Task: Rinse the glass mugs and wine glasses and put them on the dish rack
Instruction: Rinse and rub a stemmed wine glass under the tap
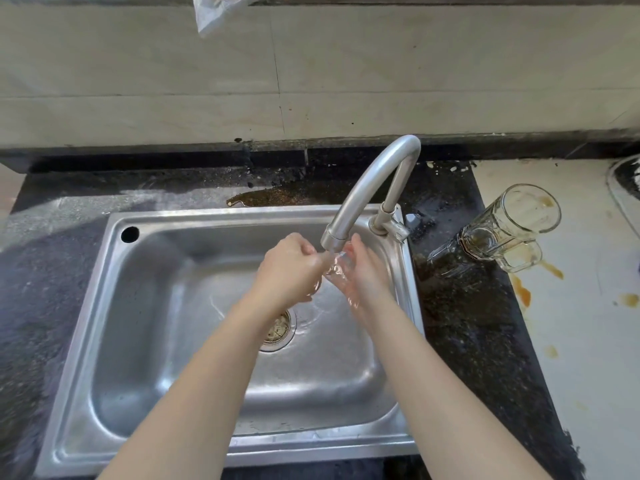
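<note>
A clear glass (pixel 338 273) is held under the running faucet (pixel 363 188), over the steel sink (pixel 104 323); whether it is a mug or a wine glass I cannot tell. My left hand (pixel 289 268) is curled and grips its left side. My right hand (pixel 374 282) lies with straight fingers against its right side, the palm showing through the wet glass. Another glass mug (pixel 509 226) with brown stains lies on its side on the counter to the right of the sink. No dish rack is in view.
Brown spills mark the white counter (pixel 588 306) on the right and pool behind the sink (pixel 277 199). The drain strainer (pixel 278 329) sits mid-basin. A plastic bag (pixel 214 15) hangs on the tiled wall above. Dark stone counter lies to the left.
</note>
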The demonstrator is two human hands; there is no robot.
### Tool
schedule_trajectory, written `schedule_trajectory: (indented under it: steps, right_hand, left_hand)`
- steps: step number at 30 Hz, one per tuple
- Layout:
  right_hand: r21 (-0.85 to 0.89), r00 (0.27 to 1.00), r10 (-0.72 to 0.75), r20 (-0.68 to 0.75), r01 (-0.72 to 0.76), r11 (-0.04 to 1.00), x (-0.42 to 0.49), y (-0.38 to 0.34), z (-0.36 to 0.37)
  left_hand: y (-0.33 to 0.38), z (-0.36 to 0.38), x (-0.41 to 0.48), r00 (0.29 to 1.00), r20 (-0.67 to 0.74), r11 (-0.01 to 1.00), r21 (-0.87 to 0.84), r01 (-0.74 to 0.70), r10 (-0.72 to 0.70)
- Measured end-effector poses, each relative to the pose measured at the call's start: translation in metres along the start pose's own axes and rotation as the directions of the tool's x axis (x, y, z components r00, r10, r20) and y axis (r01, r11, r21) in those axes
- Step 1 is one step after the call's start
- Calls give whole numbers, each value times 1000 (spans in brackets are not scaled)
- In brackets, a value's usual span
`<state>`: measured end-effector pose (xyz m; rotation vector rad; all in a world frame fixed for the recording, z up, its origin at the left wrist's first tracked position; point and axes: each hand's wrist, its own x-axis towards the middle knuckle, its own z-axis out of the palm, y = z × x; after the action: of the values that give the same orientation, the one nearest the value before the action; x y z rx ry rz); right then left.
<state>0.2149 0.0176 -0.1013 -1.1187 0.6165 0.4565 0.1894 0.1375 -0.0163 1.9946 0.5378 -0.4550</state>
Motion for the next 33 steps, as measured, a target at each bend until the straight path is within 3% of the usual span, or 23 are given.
schedule_trajectory:
  steps: [1, 3, 6, 9, 11, 15, 18, 20, 22, 25, 30, 33]
  right_hand:
    - [-64, 999, -44, -4, 44, 997, -4, -3, 2]
    - [-227, 985, -165, 54, 173, 958, -14, -8, 10]
    - [-399, 937, -288, 197, 345, 849, -32, -12, 23]
    - [-544, 898, -343, 275, 439, 715, -43, -14, 23]
    - [-667, 891, -294, 345, 453, 591, -47, -22, 13]
    - [-818, 886, -199, 419, 463, 340, -49, -57, -11]
    - [-900, 863, -370, 344, 416, 132, -39, -77, -30]
    - [-946, 815, -489, 312, 312, -84, -23, -80, -39]
    - [-946, 820, -486, 303, 197, -259, -7, -77, -43]
    - [-949, 868, -414, 274, 176, -261, 8, -70, -44]
    - [-905, 824, -454, 340, 154, -397, 12, -74, -43]
    - [-913, 841, -435, 321, 153, -377, 11, -79, -40]
  left_hand:
    - [-6, -6, 0, 989, 144, 997, -49, 52, -45]
    - [-18, -11, -1, 937, 343, 997, 9, 74, -73]
    - [-44, 1, -1, 941, 334, 983, 181, -11, -51]
    - [-59, 18, -2, 963, 270, 999, 49, 9, -22]
    - [-66, 26, -4, 967, 254, 1000, -13, 8, -5]
    - [-79, 34, -4, 983, 183, 999, 48, 2, -11]
    - [-87, 35, -4, 987, 151, 998, 27, 58, -62]
    - [-88, 35, -4, 983, 158, 996, 9, 90, -90]
    - [-89, 37, -2, 981, 162, 994, -11, 108, -104]
    - [-88, 40, -1, 980, 158, 991, -29, 130, -124]
    - [-87, 42, 1, 981, 133, 988, -48, 148, -140]
    - [-85, 44, 2, 982, 122, 987, -46, 153, -146]
